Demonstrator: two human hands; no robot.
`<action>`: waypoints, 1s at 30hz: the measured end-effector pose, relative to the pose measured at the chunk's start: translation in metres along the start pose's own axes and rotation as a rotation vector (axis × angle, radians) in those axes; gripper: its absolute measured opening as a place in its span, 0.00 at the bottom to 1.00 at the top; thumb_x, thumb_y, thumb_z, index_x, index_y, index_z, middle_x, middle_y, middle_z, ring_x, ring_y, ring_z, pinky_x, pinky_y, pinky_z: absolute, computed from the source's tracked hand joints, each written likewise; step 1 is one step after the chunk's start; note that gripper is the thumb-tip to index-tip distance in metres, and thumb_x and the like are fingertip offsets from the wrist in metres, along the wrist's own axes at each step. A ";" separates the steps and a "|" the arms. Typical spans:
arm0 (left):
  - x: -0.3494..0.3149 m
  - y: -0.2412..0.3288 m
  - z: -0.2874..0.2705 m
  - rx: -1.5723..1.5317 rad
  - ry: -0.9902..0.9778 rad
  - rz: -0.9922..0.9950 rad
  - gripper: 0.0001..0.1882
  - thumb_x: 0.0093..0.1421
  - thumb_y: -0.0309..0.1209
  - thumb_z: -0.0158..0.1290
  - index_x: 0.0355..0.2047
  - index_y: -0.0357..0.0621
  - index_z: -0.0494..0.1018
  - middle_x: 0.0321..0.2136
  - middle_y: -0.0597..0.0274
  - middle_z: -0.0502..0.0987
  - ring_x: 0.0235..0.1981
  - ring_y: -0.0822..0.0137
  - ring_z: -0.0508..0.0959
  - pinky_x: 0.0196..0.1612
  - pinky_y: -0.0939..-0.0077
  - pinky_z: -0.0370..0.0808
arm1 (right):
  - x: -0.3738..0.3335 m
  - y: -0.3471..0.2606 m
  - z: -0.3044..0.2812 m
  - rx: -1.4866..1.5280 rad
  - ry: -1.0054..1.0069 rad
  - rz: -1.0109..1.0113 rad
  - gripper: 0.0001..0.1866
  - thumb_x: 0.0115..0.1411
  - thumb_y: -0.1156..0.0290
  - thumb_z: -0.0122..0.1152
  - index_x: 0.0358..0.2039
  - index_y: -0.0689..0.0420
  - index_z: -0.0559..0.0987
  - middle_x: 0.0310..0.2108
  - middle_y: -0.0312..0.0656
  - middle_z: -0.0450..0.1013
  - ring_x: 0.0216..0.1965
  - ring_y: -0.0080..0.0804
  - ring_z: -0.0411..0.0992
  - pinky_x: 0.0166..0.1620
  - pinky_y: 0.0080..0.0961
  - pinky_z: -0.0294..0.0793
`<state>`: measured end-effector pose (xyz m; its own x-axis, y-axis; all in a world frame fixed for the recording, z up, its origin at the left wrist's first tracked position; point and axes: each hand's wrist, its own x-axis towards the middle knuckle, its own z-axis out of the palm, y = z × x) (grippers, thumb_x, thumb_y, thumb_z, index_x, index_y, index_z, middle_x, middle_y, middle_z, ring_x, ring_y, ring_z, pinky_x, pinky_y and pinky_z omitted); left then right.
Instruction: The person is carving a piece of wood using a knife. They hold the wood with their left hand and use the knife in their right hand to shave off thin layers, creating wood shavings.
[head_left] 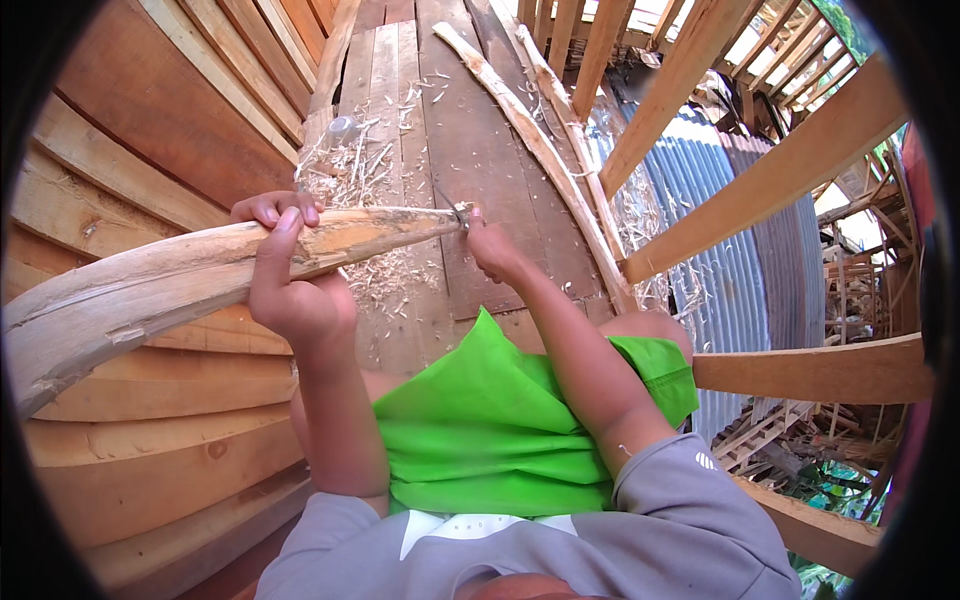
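A thick pale wooden pole (150, 285) comes in from the left edge and narrows to a tip in front of me. My left hand (305, 295) is closed round its middle, thumb on top and fingers wrapped about it. At the tapered end is my right hand (490, 248), its fingers closed on a knife. Only a thin dark piece of the knife's blade (449, 204) shows, lying across the tip; its handle is hidden in the fist. Bare, paler wood shows along the taper.
Wood shavings (360, 175) litter the plank floor (455, 285), with a clear plastic cup (342, 130) among them. Two long peeled poles (530, 135) lie ahead to the right, beside slanting wooden rails (760, 170). Beyond these are corrugated metal sheets (710, 240). A plank wall (150, 385) stands left.
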<state>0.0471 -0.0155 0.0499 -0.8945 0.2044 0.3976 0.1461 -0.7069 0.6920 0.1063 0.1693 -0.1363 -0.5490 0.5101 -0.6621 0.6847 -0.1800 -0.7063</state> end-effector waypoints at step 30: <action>0.021 -0.007 -0.027 -0.070 -0.591 0.062 0.11 0.42 0.27 0.47 0.25 0.48 0.57 0.18 0.66 0.60 0.22 0.71 0.61 0.32 0.73 0.58 | 0.004 -0.006 0.011 -0.256 0.229 -0.420 0.30 0.63 0.56 0.33 0.26 0.71 0.75 0.19 0.54 0.71 0.21 0.44 0.72 0.27 0.43 0.70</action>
<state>0.0157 -0.0243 0.0376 -0.4952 0.4895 0.7177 0.1441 -0.7684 0.6236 0.0948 0.1631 -0.1379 -0.7014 0.6696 -0.2445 0.5397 0.2748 -0.7958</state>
